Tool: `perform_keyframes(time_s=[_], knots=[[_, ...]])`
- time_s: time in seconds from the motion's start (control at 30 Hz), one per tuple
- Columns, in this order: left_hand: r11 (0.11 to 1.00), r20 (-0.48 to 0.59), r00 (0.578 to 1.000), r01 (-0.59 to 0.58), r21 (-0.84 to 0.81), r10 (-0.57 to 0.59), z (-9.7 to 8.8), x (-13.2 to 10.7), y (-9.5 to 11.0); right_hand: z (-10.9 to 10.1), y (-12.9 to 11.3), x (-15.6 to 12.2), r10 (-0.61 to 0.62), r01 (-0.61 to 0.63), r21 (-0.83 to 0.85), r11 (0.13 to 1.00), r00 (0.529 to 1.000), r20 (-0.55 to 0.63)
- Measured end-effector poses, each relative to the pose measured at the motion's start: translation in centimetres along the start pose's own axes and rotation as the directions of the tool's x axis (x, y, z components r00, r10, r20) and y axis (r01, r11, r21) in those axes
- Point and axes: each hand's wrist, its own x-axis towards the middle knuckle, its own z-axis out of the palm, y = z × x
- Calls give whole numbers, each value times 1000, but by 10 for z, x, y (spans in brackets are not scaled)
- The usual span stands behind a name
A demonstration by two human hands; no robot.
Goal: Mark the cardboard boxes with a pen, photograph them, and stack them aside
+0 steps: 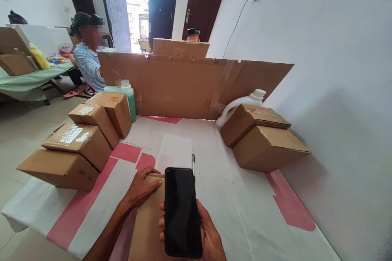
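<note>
The phone (182,212) hides most of the right hand (212,239) and pen (193,161).

Your two bare hands, seen from above.
Your left hand (141,187) has a bare forearm (105,232) behind it; your right hand (211,238) shows only to the wrist.

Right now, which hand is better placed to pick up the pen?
Probably the left hand: it only rests on the flat cardboard packet, fingers free, near the pen. The right hand is full, gripping the black phone.
</note>
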Motion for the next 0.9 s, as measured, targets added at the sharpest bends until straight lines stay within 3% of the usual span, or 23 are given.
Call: perform_keyframes(time_s=[0.33,0.9], knots=[[1000,38,999,26,-14,-26,-3,1,1,3,-1,-5,-55,62,58,996,992,-115],[999,46,998,52,11,-52,-3,2,1,1,-12,-5,-103,117,128,985,988,-113]])
